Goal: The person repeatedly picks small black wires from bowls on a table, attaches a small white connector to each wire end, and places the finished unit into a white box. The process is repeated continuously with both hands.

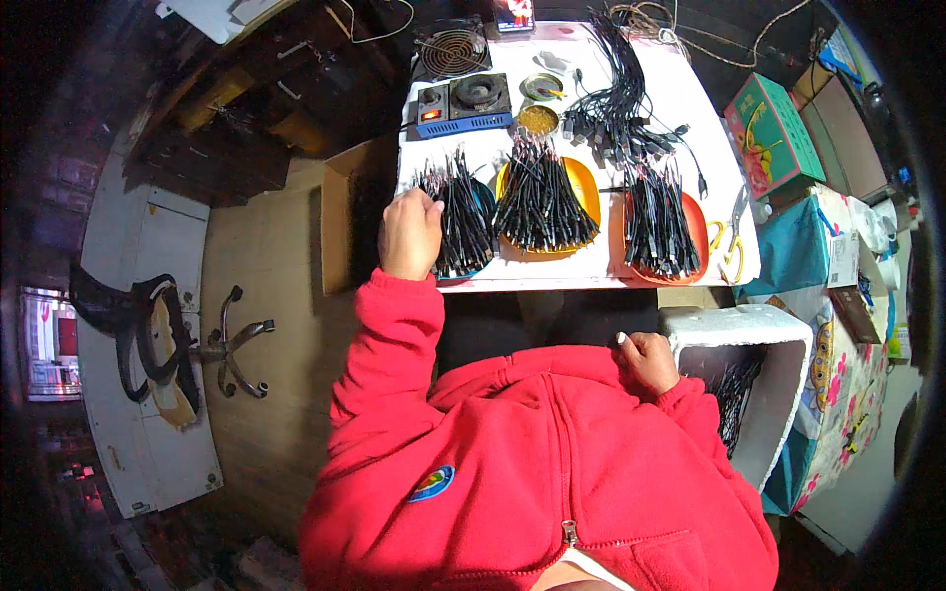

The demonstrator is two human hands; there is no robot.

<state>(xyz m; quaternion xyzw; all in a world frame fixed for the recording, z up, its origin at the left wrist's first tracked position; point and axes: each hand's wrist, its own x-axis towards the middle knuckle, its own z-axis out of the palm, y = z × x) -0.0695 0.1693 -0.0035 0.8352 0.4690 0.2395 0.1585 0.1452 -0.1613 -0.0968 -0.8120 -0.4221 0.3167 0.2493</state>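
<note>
My left hand [412,234] is closed at the left edge of a bundle of short black cables [461,222] on a blue plate [483,202]. Its thumb and fingertips touch the near cable ends; whatever lies inside the fingers is hidden. Down by my lap, beside a white foam box, rests my right hand [648,362], fingers curled in and nothing seen in them. A second cable bundle [544,202] lies on a yellow plate [583,187], and a third bundle [658,222] on an orange-red plate [696,236]. Bare wire tips point to the far side.
Behind the plates stand a blue heating unit [463,105] with a lit switch, a fan [455,51] and a tin of amber material [537,120]. Longer black cables [616,98] sprawl at the back. Yellow-handled scissors [730,241] lie right. The foam box [739,330] holds more cables.
</note>
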